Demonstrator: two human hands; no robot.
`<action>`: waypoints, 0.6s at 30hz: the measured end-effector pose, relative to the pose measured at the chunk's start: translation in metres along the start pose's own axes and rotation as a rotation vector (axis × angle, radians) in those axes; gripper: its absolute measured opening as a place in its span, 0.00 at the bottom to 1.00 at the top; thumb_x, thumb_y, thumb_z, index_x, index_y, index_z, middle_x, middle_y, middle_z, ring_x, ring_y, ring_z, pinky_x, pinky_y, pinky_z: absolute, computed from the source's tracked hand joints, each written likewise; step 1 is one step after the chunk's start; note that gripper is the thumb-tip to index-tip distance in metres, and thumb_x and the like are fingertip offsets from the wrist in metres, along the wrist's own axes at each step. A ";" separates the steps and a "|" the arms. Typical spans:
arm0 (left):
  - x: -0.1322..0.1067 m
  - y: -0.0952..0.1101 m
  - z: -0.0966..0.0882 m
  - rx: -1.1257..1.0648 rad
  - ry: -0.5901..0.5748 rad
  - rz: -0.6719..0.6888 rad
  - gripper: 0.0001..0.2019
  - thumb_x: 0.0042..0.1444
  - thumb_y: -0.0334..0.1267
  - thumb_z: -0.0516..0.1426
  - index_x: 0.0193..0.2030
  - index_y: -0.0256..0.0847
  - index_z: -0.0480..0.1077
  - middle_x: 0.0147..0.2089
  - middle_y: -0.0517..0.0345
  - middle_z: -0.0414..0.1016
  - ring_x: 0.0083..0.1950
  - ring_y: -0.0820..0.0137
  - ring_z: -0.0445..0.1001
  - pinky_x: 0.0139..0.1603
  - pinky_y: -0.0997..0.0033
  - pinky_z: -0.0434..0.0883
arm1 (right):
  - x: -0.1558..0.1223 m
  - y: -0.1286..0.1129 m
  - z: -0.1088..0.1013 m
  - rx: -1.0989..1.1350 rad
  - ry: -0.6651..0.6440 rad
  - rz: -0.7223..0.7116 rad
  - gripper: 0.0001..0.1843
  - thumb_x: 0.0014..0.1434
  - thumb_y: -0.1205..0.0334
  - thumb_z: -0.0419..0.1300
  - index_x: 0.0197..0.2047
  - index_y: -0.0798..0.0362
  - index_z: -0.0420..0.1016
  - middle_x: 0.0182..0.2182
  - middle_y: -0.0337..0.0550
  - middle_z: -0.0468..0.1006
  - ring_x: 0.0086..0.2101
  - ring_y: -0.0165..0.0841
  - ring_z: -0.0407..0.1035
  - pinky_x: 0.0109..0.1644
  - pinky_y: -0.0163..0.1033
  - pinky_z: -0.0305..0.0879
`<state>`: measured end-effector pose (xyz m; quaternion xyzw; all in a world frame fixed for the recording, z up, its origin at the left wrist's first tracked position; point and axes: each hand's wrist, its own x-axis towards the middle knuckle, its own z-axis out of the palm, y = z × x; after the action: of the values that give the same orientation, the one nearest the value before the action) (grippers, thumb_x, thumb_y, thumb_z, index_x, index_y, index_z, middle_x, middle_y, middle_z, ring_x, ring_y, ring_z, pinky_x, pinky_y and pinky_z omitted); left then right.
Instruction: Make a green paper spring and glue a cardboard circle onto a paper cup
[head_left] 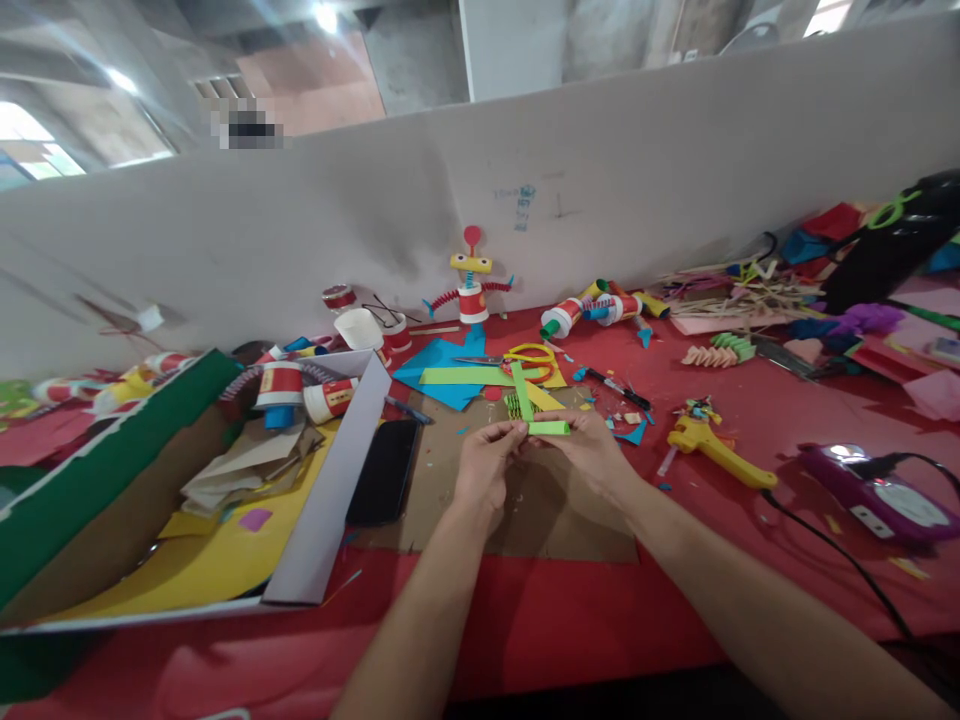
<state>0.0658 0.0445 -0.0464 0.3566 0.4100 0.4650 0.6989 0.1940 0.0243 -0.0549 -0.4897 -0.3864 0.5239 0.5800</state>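
Note:
Over the brown cardboard, my left hand and my right hand pinch a bright green paper strip between them. One end of the strip is folded or rolled sideways at my fingers, and the other stands up. Just beyond my hands lie scissors with yellow handles, a longer light green strip and blue paper. A dark-striped yellow-green piece is partly hidden behind the held strip.
Left of my hands are a black phone and an open box with paper inside. A yellow glue gun and purple power strip lie to the right, with a cord. A paper-cup robot figure stands against the white partition.

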 end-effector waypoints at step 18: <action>-0.001 0.005 0.001 -0.022 0.039 -0.033 0.11 0.36 0.38 0.66 0.26 0.34 0.74 0.24 0.58 0.72 0.26 0.77 0.69 0.31 0.76 0.65 | -0.001 0.000 0.003 0.020 0.020 -0.003 0.09 0.43 0.58 0.66 0.27 0.55 0.78 0.25 0.42 0.78 0.26 0.31 0.71 0.35 0.39 0.68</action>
<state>0.0643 0.0446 -0.0419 0.3330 0.4242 0.4648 0.7022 0.1906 0.0240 -0.0546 -0.4885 -0.3762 0.5219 0.5895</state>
